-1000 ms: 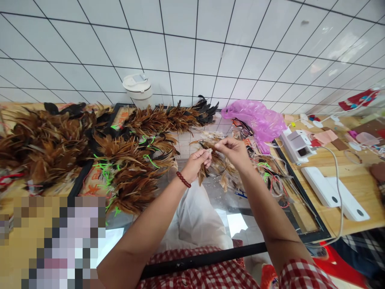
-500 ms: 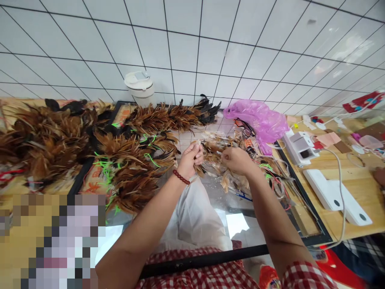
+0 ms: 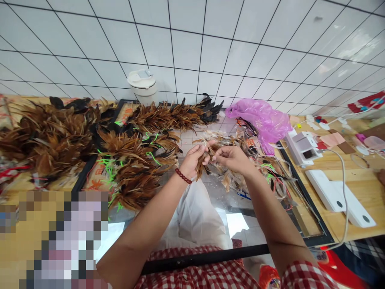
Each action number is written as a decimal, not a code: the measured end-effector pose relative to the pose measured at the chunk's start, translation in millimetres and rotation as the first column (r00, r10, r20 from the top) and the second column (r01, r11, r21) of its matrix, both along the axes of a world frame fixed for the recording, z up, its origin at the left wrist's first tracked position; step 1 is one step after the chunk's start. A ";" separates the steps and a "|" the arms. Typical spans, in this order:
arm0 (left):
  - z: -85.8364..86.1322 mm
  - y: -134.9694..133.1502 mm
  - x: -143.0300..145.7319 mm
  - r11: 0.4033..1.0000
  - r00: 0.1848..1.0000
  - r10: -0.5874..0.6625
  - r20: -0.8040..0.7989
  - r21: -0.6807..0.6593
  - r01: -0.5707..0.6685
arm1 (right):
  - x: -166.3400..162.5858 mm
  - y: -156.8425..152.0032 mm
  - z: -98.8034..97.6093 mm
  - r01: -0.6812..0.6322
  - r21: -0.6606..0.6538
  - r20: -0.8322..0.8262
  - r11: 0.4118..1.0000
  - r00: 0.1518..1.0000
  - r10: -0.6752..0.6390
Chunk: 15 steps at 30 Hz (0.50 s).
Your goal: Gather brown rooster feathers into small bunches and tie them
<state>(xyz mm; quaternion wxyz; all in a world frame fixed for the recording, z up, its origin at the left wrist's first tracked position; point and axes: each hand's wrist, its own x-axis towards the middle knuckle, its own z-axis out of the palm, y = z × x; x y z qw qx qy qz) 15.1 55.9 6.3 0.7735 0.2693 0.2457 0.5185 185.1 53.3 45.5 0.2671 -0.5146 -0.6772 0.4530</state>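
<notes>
My left hand [image 3: 194,159], with a dark red bead bracelet at its wrist, is closed round a small bunch of brown feathers [image 3: 201,167] above the glass table top [image 3: 210,200]. My right hand [image 3: 233,157] is close beside it, fingers pinched at the top of the same bunch. Loose pale feathers [image 3: 225,180] lie on the glass just beyond and under the hands.
Tied bundles of brown and black feathers [image 3: 132,160] with green cord cover the left of the table. A white lidded cup [image 3: 143,85] stands by the tiled wall. A pink plastic bag [image 3: 261,120], glasses [image 3: 246,127], white boxes [image 3: 339,192] and a cable lie right.
The hands have come together on the feather bunch after being a little apart half a second ago. The view has shifted slightly.
</notes>
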 end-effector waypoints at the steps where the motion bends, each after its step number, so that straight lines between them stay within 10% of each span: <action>1: -0.2 0.9 -0.7 1.000 1.000 0.011 0.019 -0.002 -0.011 | -0.1 0.5 -2.8 -0.009 -0.023 -0.021 1.000 1.000 0.009; 15: -1.7 4.3 -3.5 0.998 0.995 0.062 0.082 0.009 -0.063 | 15.7 4.2 10.1 -0.065 -0.097 -0.054 0.993 0.997 0.060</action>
